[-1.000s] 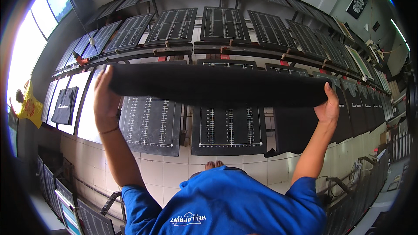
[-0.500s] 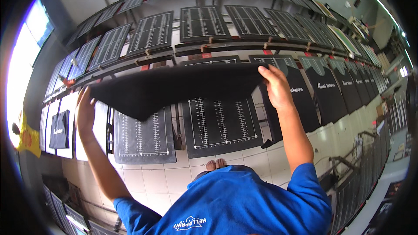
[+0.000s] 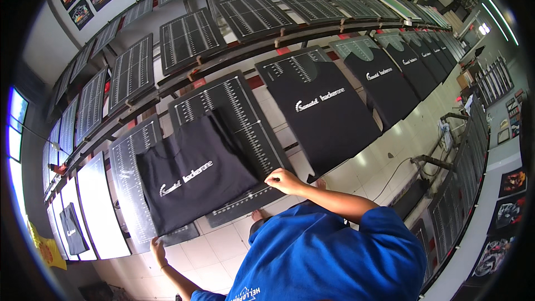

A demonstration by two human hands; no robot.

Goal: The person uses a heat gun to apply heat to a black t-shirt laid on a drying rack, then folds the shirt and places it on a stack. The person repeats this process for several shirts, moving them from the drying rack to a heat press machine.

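Note:
A black T-shirt (image 3: 195, 173) with a white print lies folded and slightly rumpled across two black boards marked with white ruled lines. My left hand (image 3: 159, 252) is closed at its near left corner, small in view. At the near right corner, my right hand (image 3: 285, 181) is pinched, its fingers curled; dark cloth on the dark board makes the grip hard to see. Under the shirt's right side is one ruled board (image 3: 245, 111), and a greyer ruled board (image 3: 128, 173) shows past its left side.
Printed black T-shirts (image 3: 329, 117) are fitted on boards in a row to the right. White boards (image 3: 100, 206) stand at the left, one bearing a small black bag (image 3: 73, 228). A rail (image 3: 195, 72) with more ruled boards runs behind. Tiled floor (image 3: 356, 184) shows beneath.
The black T-shirt, held up stretched between both hands, has come down onto the boards with its print showing. Both hands have lowered, and the view has turned toward the right.

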